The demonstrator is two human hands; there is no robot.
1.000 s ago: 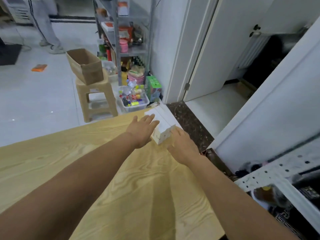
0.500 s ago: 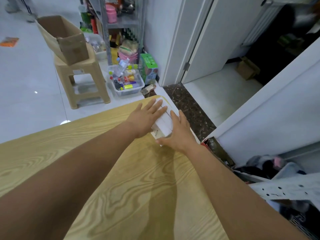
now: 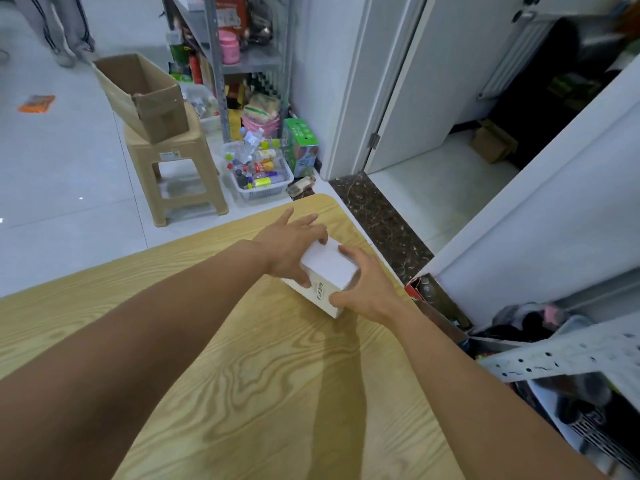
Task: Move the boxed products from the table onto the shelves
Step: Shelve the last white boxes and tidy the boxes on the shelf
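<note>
Grip, left: the left hand clasps the far-left side of the white box, with the thumb on the near-left face and a fingertip hooked over the top edge. The other fingers splay out past the box.
Grip, right: the right hand clamps the opposite side, its fingers curled over the top right edge and its thumb pressed against the near corner.
Held thing: the box is squeezed between the two palms, top face up, and a printed strip shows on the near face. I cannot tell whether it is a single box or two stacked.
Contact with desk: the box is at or just above the desk, and it is unclear whether it has come off the surface.
Just changed: a second ago the left hand lay flat beside the box at the far corner and the right was only arriving. Half a second ago both hands flanked it. Now both are closed on it, and it sits back from the corner, which shows bare wood.
Meaning for the task: the pickup looks secured, so carrying it over is probably next.
Likely target: the perforated shelf rail is low on the right, beside the desk edge.
Farther out: a metal rack of goods stands against the wall, with a basket of bottles at its foot.
Also there: an open cardboard carton rests on a beige stool.
Risk: the two-palm squeeze could slip if the box is a stack.
</note>
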